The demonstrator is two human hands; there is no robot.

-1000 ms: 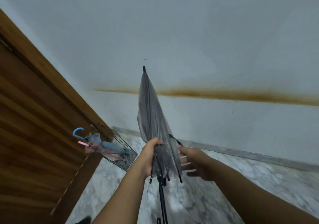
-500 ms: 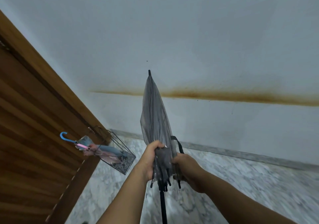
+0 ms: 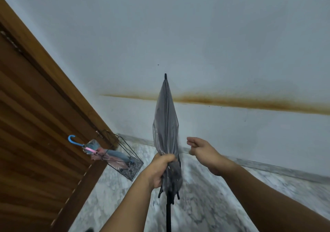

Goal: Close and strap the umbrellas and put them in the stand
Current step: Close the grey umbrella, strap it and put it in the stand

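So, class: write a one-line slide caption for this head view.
Left hand grips the folded grey umbrella; right hand apart.

A home entryway: wooden door (image 3: 35, 124) at left, marble floor (image 3: 205, 205), wire umbrella stand (image 3: 125, 162) beside the door.

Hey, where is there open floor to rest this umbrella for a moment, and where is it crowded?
Bare marble floor lies right of the grey umbrella, bordered by the wall skirting. A smaller patch lies between the wire stand and the left hand. It is crowded by the wooden door, where the stand holds two umbrellas.
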